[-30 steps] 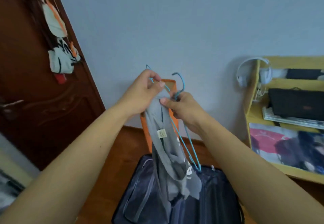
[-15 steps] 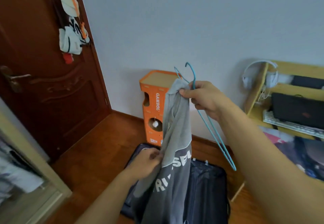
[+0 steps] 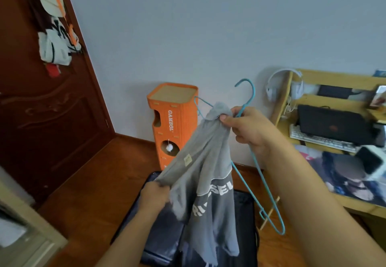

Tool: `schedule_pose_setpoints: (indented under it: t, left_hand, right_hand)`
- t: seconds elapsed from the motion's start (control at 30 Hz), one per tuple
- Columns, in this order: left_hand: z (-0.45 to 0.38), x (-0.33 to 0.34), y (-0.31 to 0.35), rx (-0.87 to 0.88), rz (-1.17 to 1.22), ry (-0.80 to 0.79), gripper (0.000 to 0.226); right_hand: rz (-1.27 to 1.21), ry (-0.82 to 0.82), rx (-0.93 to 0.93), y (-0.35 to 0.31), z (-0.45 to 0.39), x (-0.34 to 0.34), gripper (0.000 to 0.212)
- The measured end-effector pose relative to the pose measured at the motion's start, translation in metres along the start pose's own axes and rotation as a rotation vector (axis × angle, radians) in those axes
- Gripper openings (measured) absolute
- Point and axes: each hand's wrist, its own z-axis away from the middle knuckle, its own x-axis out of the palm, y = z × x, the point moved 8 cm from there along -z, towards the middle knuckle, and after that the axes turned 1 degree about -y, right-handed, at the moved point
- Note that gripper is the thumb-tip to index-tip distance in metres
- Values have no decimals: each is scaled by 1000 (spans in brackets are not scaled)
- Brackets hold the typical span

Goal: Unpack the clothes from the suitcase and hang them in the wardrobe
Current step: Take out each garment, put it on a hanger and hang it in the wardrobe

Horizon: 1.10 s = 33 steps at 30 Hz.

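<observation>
A grey garment (image 3: 205, 175) with white lettering hangs in mid-air over the open dark suitcase (image 3: 160, 239) on the floor. My right hand (image 3: 248, 129) pinches its top end together with the neck of a light blue wire hanger (image 3: 253, 180), whose hook points up and whose body hangs tilted down to the right. Lower left, my left hand (image 3: 155, 196) grips a fold of the grey fabric and holds it out sideways. The wardrobe edge (image 3: 23, 231) shows at the bottom left.
An orange cardboard tower (image 3: 173, 120) stands against the wall behind the suitcase. A dark wooden door (image 3: 46, 104) with bags hung on it is at the left. A yellow desk (image 3: 336, 120) with headphones, laptop and keyboard fills the right.
My left hand let go of the garment's top, dropped down, gripped the fabric lower and now pulls it out to the left. My right hand stays up with the hanger and the garment's top.
</observation>
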Motion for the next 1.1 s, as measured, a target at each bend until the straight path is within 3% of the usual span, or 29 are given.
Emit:
schedule_pose_setpoints:
  t: [0.07,0.2,0.33,0.43,0.5,0.6,0.77,0.97,1.1]
  left_hand:
    - [9,-19,21,105,-54,58,21]
    - [44,-44,107,431,-295,26,44]
    - [57,-32,155,533,-357,-132,49]
    - [57,-11,173,467,-526,-261,43]
    - [54,-2,172,352,-625,-329,39]
    - [54,5,165,241,-734,-411,39]
    - [61,2,175,219,-622,-418,36]
    - [69,-21,186,220,-404,-484,57]
    - [78,-58,200,217,-129,-448,49]
  right_hand:
    - [112,131,53,18,0,-30,30]
    - [246,328,197,73,7,-83,20]
    - [395,257,311,125,19,-95,16]
    - [370,210,203,128,22,-95,28]
    - [193,258,47,115,24,-98,36]
    - [-266,356,-145,89,34,-101,21]
    - [-961,110,-224,55,46,-54,18]
    - [-1174,-72,-235,49,47,14,31]
    - [-1016,-198,-88,93,55,51,30]
